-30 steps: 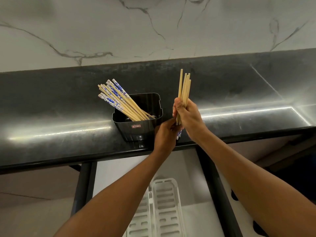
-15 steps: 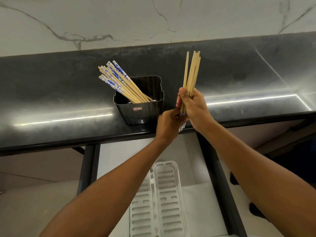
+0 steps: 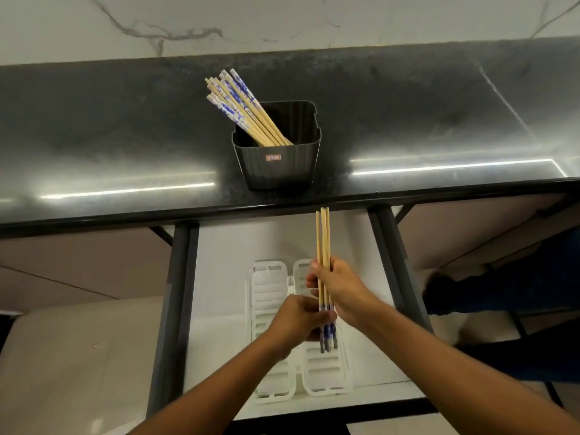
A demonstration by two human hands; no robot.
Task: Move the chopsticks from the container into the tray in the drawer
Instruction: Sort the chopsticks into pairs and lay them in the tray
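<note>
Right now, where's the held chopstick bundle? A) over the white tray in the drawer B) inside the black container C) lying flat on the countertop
A: both hands, right hand and left hand, hold the chopstick bundle above the white tray in the open drawer.

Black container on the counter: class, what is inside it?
The black container holds a leaning bundle of chopsticks, blue-patterned ends up. Their lower tips and the container's floor are hidden by its front wall.
</note>
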